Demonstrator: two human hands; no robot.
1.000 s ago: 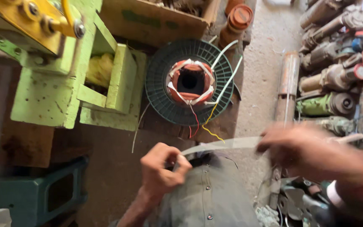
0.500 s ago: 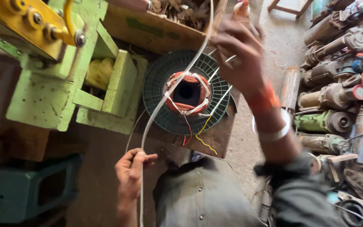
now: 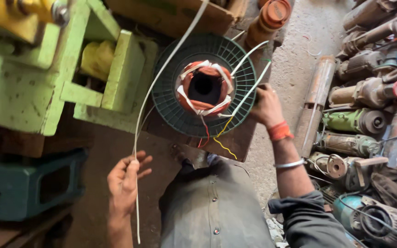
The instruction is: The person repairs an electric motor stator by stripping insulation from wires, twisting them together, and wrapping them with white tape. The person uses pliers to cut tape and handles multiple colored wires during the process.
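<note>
The white strip point(image 3: 155, 82) runs long and thin from the top edge down-left past the green fan cover point(image 3: 171, 103), ending below the left hand point(image 3: 125, 181). The cover lies flat on a wooden counter point(image 3: 242, 142), its copper winding point(image 3: 204, 87) facing up. Around it: dusty floor, a green frame point(image 3: 47, 82), old motors point(image 3: 359, 121). The left hand pinches the strip, other fingers loose; the right hand point(image 3: 266, 106) is closed at the cover's rim on a thin white strand point(image 3: 249, 89)
</note>
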